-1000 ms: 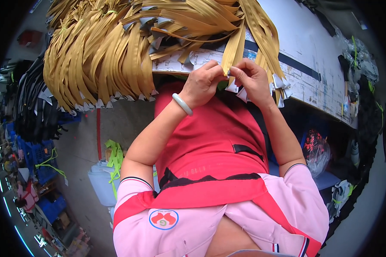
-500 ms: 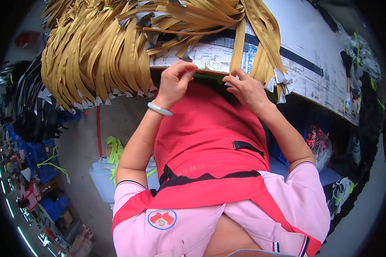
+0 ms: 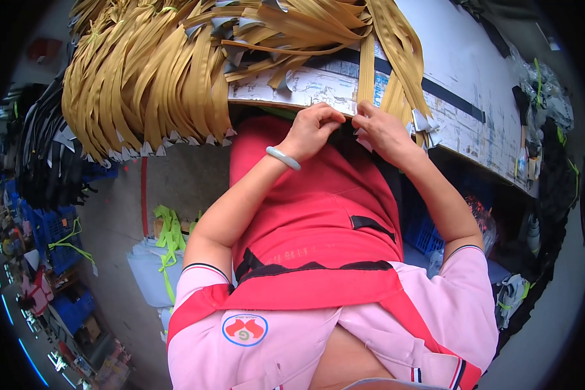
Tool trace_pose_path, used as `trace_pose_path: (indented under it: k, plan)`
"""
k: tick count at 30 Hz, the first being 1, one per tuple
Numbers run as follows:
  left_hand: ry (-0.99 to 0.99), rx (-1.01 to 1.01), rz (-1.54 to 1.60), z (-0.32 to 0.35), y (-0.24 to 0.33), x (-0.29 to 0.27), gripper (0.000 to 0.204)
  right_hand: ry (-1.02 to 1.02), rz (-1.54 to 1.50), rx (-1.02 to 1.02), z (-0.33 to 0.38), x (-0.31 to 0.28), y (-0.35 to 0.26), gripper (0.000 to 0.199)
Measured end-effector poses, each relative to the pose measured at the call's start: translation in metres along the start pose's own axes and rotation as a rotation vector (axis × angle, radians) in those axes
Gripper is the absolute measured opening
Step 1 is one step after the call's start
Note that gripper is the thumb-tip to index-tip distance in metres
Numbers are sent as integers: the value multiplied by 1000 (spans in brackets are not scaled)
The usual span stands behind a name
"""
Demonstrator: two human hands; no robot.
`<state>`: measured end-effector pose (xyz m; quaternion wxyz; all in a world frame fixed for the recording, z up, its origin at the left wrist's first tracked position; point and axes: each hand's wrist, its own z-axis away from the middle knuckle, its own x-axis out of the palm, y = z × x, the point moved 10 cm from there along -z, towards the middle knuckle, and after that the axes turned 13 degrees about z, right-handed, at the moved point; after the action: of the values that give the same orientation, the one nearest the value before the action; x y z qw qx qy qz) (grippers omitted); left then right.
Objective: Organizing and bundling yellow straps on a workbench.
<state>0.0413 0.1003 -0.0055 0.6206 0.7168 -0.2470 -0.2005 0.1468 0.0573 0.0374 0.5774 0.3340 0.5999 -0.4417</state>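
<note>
Mustard-yellow zippers (image 3: 143, 84) with pale end tabs lie in thick bundles over the table's near edge. One zipper strip (image 3: 366, 71) runs apart from the pile down to my right hand (image 3: 385, 135), whose fingers are closed on its lower end. A whitish tip shows under those fingers. Close beside it, my left hand (image 3: 311, 134) is pinched at the table edge; what its fingertips hold, if anything, is hidden. A pale bangle (image 3: 283, 158) circles my left wrist. More zippers (image 3: 400, 97) hang just right of the strip.
The white-covered table (image 3: 468, 65) carries a dark band (image 3: 452, 99). Black strips (image 3: 42, 156) hang at the left. Beneath the table are a blue crate (image 3: 426, 227) and a clear plastic bag (image 3: 484, 224). Pale folded cloth (image 3: 151, 270) with lime-green ties lies on the floor at left.
My left hand has moved right, away from the bundled zippers and close to my right hand. The right hand has shifted slightly right and down, its fingers now closed on the zipper strip.
</note>
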Motion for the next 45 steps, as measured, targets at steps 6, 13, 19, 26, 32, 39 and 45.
trace_pose_path:
  k: [6,13,19,26,32,39,45]
  plan:
    - [4,-31,98,3,-6,4,11,-84,-15,-19,1,-1,8,17]
    - [-40,-106,24,5,-18,9,14,-61,126,-108,6,2,8,13]
    - [-26,-110,436,0,-5,18,18,-61,-574,66,-2,-29,20,11]
    - [-9,-19,613,-21,40,-1,14,14,-1234,209,-19,-23,27,15]
    - [-80,8,510,-26,33,-9,13,-46,-1358,214,-25,-11,22,16]
    - [-163,-114,580,-39,39,-12,10,-200,-1129,68,-40,-30,21,17]
    - [-84,-87,720,-52,47,-21,11,-58,-1175,122,-50,-57,22,18]
